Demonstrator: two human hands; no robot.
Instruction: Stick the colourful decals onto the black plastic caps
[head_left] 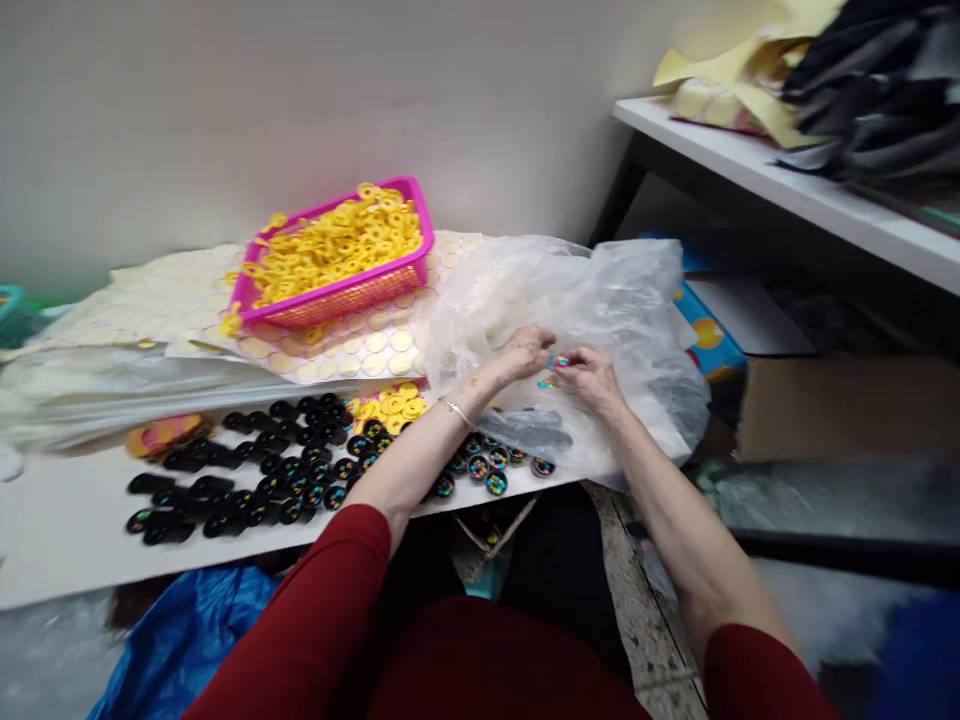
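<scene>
My left hand [525, 352] and my right hand [592, 380] meet over a crumpled clear plastic bag [592, 290] at the right end of a white board. Both hands pinch a small round piece with coloured dots [559, 363] between their fingertips. A thin bracelet sits on my left wrist. Several black round pieces [247, 470], some showing coloured dots, lie spread on the white board [67, 530] below my left forearm. A small heap of yellow rings [390, 405] lies beside them.
A pink basket [341, 295] full of yellow rings stands at the back on sheets of round pale stickers [375, 345]. A white shelf [787, 190] with yellow paper and dark fabric is at the right. A cardboard box [840, 405] sits under it, and a blue bag [187, 630] lies low left.
</scene>
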